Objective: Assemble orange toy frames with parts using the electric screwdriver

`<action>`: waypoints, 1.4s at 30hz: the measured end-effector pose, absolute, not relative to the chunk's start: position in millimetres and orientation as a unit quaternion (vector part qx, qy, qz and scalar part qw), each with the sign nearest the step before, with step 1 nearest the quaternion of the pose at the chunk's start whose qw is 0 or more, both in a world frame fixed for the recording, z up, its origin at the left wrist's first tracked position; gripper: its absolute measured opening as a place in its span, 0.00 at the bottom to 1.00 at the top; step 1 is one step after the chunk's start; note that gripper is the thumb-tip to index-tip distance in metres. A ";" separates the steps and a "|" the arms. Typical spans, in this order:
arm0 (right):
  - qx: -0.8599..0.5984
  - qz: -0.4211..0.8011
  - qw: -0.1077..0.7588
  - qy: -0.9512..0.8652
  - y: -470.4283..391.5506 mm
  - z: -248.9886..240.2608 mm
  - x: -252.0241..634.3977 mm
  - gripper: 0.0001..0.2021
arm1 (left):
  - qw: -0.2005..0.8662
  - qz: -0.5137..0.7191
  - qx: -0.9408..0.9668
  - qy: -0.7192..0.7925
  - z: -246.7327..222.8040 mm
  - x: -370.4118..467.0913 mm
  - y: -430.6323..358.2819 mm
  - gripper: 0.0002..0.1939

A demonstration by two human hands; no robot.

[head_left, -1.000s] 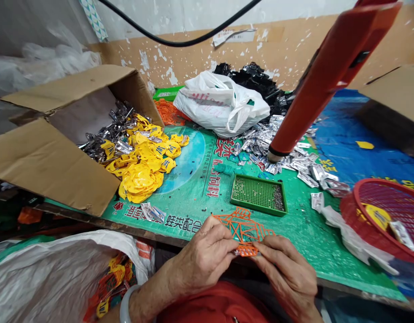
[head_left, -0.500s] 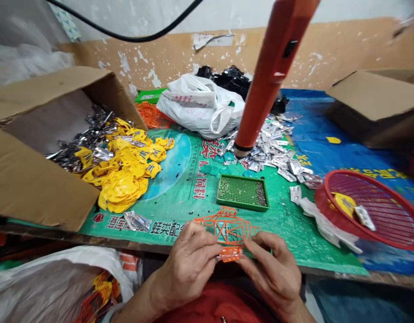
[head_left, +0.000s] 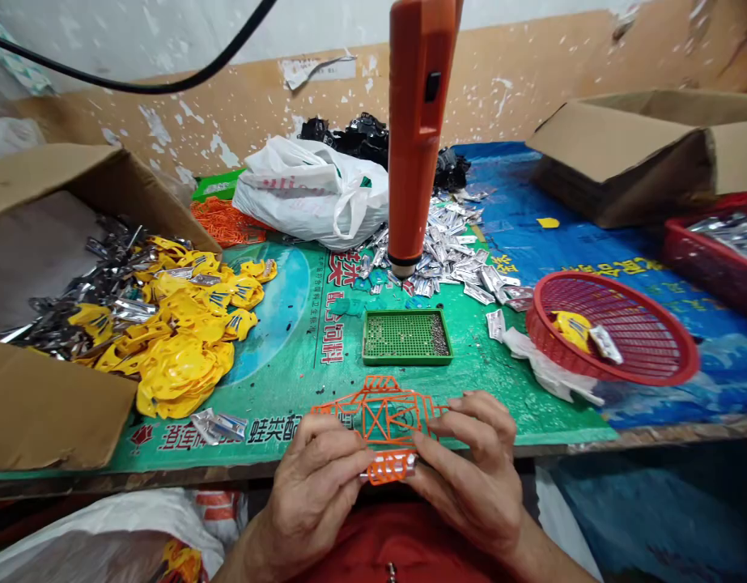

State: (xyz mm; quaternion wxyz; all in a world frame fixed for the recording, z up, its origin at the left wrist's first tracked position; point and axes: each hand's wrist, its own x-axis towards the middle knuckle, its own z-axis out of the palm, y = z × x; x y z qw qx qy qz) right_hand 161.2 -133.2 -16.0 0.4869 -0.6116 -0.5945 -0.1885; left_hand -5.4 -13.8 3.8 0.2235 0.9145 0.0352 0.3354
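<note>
An orange openwork plastic frame [head_left: 388,413] spans between my hands at the table's front edge, with a silvery strip showing behind its lower slotted part. My left hand [head_left: 316,486] pinches the left end of that lower part. On the right side, the fingers of my right hand [head_left: 470,470] close around the frame's other end. Just beyond the frame lies a green mesh tray [head_left: 403,336] with small metal bits in it. Above the tray an orange electric screwdriver [head_left: 415,138] hangs with its tip down, touched by neither hand.
At left, a cardboard box [head_left: 57,421] spills yellow parts [head_left: 188,356] and silvery pieces. A white bag [head_left: 312,190] and a silvery pile [head_left: 452,247] lie behind. Rightward are a red basket [head_left: 658,344], another cardboard box [head_left: 621,154] and a red crate [head_left: 701,251].
The view has turned to the right, so the table's things sit further left. Both hands still hold the orange frame, which shows slightly more of its silvery strip.
</note>
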 end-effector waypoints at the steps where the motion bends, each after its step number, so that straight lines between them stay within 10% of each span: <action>1: -0.609 -0.182 0.493 -0.595 -134.0 -16.2 161.0 0.04 | 0.223 0.338 0.914 0.035 3.5 -4.9 -14.6 0.14; 42: -0.566 -0.004 0.494 -0.660 -139.0 -4.4 161.5 0.07 | 0.218 0.189 0.954 0.079 21.0 7.0 -21.5 0.07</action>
